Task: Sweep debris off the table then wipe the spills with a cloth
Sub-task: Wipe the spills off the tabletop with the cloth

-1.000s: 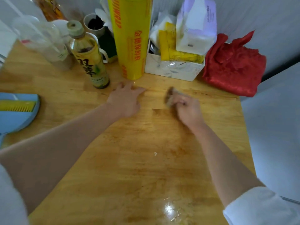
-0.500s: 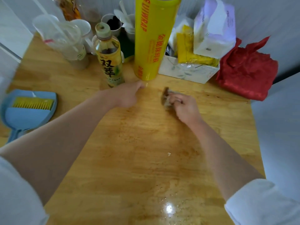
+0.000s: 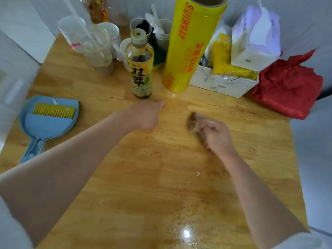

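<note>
A wooden table (image 3: pixel 161 177) fills the frame, its far edge crowded: a yellow roll of cling wrap (image 3: pixel 190 45) at upper centre, a red cloth bundle (image 3: pixel 289 87) at upper right, a white box (image 3: pixel 222 83) of packets between them, a tea bottle (image 3: pixel 141 65) just left of the roll, and plastic cups (image 3: pixel 93 45) at upper left. A blue dustpan with its yellow-bristled brush (image 3: pixel 48 121) lies at the left edge, well apart from the hands.

The wiping stage looks under way. The right hand (image 3: pixel 215 135), right of centre, has its fingers curled and clamped on a crumpled brownish cloth (image 3: pixel 194 123), pressing it to the wood. The left hand (image 3: pixel 145 115) rests near the foot of the bottle; its fingers seem drawn loosely together, though blur makes it hard to tell whether they touch the bottle.

Brownish smears spread across the middle of the table, and a wet, glinting patch (image 3: pixel 185 232) sits at bottom centre — likely the next ground to cover. A small pale crumb (image 3: pixel 198 173) remains below the right hand.

To wipe well, the cloth probably wants firm, overlapping strokes pulled toward the near edge — and care not to knock the upright bottle and roll.
</note>
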The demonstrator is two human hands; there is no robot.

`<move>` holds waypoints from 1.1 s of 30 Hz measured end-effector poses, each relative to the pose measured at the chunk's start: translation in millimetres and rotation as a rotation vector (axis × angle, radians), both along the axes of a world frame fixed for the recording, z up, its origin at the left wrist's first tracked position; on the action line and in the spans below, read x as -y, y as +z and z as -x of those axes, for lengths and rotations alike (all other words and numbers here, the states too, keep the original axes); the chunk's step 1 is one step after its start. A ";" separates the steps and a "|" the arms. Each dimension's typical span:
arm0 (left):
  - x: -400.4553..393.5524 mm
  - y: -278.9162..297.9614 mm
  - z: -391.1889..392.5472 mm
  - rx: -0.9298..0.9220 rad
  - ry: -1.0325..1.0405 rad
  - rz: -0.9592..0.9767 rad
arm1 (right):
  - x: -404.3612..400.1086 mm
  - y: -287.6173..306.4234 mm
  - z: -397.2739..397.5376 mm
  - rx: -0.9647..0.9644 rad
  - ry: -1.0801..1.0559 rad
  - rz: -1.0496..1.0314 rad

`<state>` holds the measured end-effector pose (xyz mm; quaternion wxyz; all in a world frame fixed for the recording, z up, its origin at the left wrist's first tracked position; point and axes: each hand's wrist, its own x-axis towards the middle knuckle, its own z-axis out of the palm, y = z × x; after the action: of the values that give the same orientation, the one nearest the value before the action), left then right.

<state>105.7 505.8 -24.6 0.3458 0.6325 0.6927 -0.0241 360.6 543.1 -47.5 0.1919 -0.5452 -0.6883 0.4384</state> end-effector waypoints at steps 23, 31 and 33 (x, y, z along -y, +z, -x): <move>6.9 -8.3 18.9 0.205 0.180 0.002 | 100.4 -12.8 112.1 0.116 0.513 -0.156; 25.8 -22.9 2.1 0.069 0.067 -0.103 | 23.4 0.9 -3.2 0.126 -0.196 0.067; 26.1 -22.4 -2.2 0.023 0.066 -0.129 | 32.4 1.0 22.3 0.197 -0.118 -0.082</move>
<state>107.9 479.7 -47.0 0.3131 0.6305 0.7091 0.0393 338.3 510.8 -46.4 0.1706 -0.6169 -0.6879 0.3421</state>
